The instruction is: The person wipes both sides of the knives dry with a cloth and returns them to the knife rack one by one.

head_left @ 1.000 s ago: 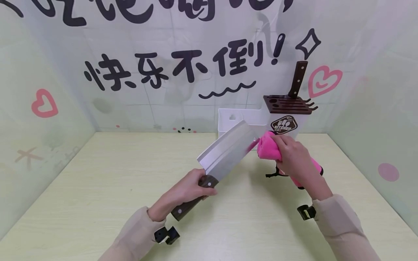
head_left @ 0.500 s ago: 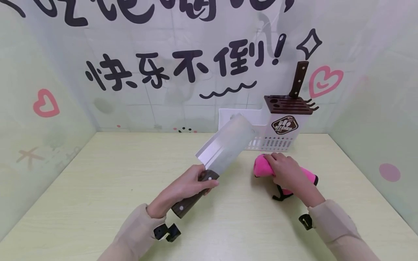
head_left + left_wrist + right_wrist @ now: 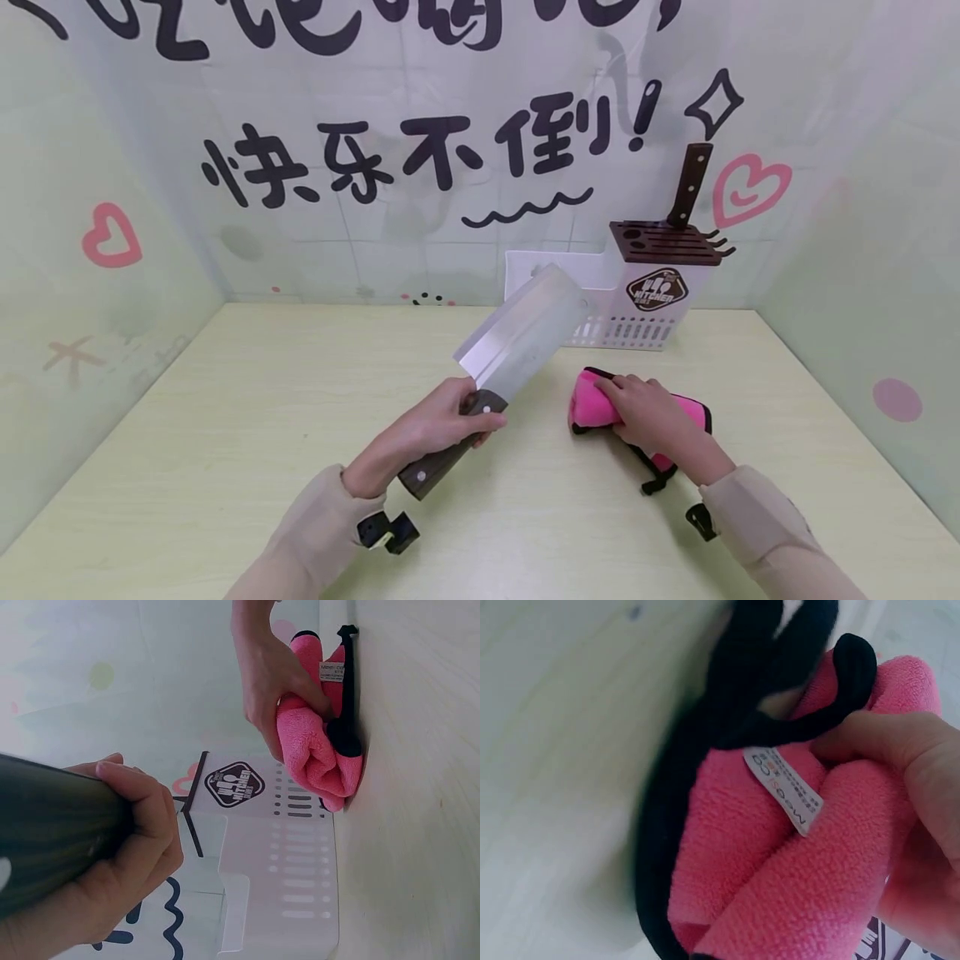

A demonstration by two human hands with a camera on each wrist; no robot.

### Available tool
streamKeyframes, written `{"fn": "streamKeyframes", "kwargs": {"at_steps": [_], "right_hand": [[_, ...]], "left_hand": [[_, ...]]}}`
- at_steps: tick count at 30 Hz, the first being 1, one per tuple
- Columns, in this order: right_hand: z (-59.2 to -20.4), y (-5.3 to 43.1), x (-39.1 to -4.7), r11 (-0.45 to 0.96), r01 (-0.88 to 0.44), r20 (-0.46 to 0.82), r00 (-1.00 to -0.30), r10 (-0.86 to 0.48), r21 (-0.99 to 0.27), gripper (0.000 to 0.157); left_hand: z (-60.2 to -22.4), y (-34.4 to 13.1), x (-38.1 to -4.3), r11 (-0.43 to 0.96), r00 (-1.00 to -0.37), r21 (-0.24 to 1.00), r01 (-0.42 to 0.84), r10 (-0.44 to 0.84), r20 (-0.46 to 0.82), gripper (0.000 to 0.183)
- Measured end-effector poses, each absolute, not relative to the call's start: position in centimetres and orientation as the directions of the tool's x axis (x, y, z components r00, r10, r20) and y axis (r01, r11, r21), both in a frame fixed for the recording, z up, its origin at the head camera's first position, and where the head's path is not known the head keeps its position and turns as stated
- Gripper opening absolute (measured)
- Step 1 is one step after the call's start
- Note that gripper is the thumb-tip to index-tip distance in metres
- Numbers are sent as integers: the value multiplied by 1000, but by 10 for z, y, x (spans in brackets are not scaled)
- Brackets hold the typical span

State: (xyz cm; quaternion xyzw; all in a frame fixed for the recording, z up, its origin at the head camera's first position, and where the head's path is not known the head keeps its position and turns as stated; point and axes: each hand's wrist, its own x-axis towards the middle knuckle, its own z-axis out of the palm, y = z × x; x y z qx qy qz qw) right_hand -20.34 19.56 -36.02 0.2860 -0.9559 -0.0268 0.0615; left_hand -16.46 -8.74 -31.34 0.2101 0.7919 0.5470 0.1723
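My left hand (image 3: 442, 421) grips the dark wooden handle of a cleaver (image 3: 525, 325), held above the table with its broad blade slanting up and away to the right. In the left wrist view the handle runs dark across the left side, with fingers curled round it. My right hand (image 3: 648, 412) holds a bunched pink cloth (image 3: 592, 404) with black edging, low at the tabletop and apart from the blade. Close up in the right wrist view, the thumb presses into the folds of the cloth (image 3: 795, 847), near a white label and a black loop.
Behind the blade stands a white knife holder (image 3: 637, 329) with a brown slotted top. A knife handle (image 3: 688, 185) sticks up from it, and small hooks jut from its right side. Printed walls enclose the pale wooden table (image 3: 300, 433) at the back and sides.
My right hand has come down from the blade with the cloth, toward me and slightly left, to the tabletop. The cleaver and left hand have barely moved.
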Motion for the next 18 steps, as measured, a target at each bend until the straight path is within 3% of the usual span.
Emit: {"fn": "streamKeyframes", "kwargs": {"at_steps": [6,10,15,18], "right_hand": [[-358,196,-201,828,-560,78,-825,-560,19,66],[-353,191,-199,774,-633,194,-761,-619,-10,61],[-344,179,-198,639,-766,517,-520,-680,69,38],[-338,169,-198,581,-800,646,-367,-669,147,35]], "left_hand": [[-313,-84,-166,292,-853,947,132,520,-41,22],[-314,-82,-167,272,-850,954,126,525,-37,20],[-311,-81,-169,263,-842,955,139,539,-25,18],[-307,-79,-170,266,-848,954,141,530,-22,18]]}}
